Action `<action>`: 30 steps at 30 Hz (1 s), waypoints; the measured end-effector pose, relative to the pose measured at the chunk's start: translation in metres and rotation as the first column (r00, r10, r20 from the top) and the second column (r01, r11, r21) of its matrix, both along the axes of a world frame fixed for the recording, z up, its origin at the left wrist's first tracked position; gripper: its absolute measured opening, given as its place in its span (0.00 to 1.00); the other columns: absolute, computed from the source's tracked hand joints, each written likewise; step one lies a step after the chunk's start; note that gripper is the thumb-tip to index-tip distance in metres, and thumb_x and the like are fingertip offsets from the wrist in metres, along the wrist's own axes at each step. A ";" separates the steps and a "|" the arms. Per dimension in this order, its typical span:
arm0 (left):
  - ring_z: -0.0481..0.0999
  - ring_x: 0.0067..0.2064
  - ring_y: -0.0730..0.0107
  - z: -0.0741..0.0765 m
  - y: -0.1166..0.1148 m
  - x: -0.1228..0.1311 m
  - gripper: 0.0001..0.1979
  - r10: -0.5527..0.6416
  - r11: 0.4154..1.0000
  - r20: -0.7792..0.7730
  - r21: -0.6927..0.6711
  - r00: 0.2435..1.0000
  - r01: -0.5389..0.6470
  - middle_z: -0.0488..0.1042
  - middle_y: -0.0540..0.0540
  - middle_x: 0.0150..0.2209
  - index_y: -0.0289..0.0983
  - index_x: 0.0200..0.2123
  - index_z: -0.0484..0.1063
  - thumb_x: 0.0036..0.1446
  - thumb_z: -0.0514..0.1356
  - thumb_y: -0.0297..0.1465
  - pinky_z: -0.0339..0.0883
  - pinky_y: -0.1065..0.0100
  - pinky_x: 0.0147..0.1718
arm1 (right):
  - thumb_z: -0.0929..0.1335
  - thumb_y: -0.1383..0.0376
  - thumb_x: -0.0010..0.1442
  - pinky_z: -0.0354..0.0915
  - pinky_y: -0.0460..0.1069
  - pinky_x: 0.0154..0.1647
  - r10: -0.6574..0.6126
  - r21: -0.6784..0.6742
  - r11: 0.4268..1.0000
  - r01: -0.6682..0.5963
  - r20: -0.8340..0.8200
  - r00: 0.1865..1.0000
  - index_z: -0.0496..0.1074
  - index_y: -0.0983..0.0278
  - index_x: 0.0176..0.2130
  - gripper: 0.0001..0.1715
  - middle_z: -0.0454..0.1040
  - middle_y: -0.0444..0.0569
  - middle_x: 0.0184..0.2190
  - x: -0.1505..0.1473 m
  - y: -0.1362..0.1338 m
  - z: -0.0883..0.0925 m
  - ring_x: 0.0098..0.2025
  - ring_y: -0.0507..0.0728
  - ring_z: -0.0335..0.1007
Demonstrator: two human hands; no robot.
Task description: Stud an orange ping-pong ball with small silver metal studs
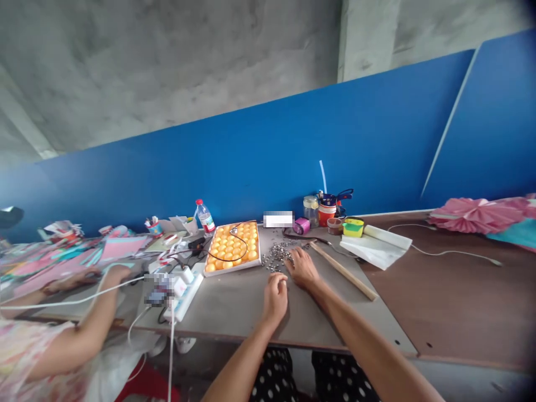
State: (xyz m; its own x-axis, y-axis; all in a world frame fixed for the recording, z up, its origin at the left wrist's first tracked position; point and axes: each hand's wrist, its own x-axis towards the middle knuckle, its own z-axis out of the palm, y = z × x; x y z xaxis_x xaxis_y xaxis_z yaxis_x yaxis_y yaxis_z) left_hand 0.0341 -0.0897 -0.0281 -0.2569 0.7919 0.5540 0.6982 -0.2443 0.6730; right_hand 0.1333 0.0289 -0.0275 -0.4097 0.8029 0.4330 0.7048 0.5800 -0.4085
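Note:
Small shiny metal pieces [278,254] lie in a loose pile on the grey table board [234,301]. My left hand [276,293] rests just in front of the pile, its fingers curled together; whatever they hold, if anything, is too small to make out. At the pile's right edge, my right hand [302,267] is palm down with its fingers spread over the nearest pieces. To the left of the pile is a shallow white box [233,248] with rows of orange-yellow balls and a dark cable across it. A wooden stick [345,272] lies right of my right hand.
A power strip [186,296] with plugs and white cables is at the left, beside another person's arms [96,318]. Along the blue partition [259,162] stand a bottle [205,216], a jar [310,211] and a yellow-green tub [353,227]. Pink paper flowers [477,220] lie far right.

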 end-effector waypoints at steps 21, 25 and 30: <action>0.74 0.37 0.56 0.071 0.093 -0.104 0.04 0.141 0.780 -0.258 -0.566 0.956 -0.268 0.74 0.41 0.24 0.36 0.20 0.70 0.44 0.61 0.27 0.61 0.64 0.36 | 0.60 0.61 0.60 0.56 0.47 0.44 -0.108 -0.133 0.986 0.095 -0.090 0.990 0.68 0.65 0.43 0.14 0.68 0.54 0.43 0.014 -0.007 0.001 0.45 0.57 0.65; 0.74 0.38 0.59 0.085 0.086 -0.110 0.02 0.179 0.856 -0.139 -0.467 0.974 -0.224 0.75 0.43 0.29 0.37 0.24 0.71 0.46 0.59 0.28 0.63 0.66 0.36 | 0.60 0.62 0.60 0.56 0.47 0.44 -0.114 -0.138 0.986 0.094 -0.138 0.984 0.69 0.65 0.42 0.14 0.69 0.54 0.42 0.014 -0.004 -0.002 0.43 0.56 0.65; 0.75 0.35 0.66 0.084 0.052 -0.087 0.17 0.186 0.942 0.053 -0.295 0.981 -0.163 0.74 0.42 0.40 0.38 0.43 0.68 0.58 0.47 0.39 0.66 0.68 0.32 | 0.62 0.64 0.57 0.57 0.49 0.46 -0.079 -0.096 0.993 0.061 -0.189 0.979 0.69 0.64 0.41 0.12 0.68 0.53 0.41 0.013 -0.003 -0.006 0.43 0.57 0.64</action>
State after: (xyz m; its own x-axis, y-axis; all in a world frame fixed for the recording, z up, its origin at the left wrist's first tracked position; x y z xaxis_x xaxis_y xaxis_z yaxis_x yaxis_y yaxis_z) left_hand -0.0530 -0.0378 0.0559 -0.4390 0.8532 0.2816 0.6542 0.0887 0.7511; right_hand 0.1459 0.0256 -0.0337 -0.2673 0.8657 0.4232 0.6456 0.4869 -0.5883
